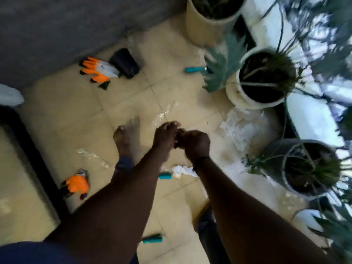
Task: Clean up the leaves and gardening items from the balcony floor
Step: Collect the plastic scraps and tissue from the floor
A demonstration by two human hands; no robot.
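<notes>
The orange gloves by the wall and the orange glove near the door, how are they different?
The orange gloves by the wall form a bigger heap with grey-white cuffs showing, touching a black pot. The orange glove near the door is a smaller bundle, lying alone beside the dark door track. Both are orange with dark fingertips and lie on the tiled floor, untouched.

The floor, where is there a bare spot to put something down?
Bare tile lies between the orange gloves by the wall, the bare foot and the lone orange glove. Another patch lies between the black tray and the teal-handled tool. It is crowded on the right, around the white pot and crumpled plastic.
</notes>
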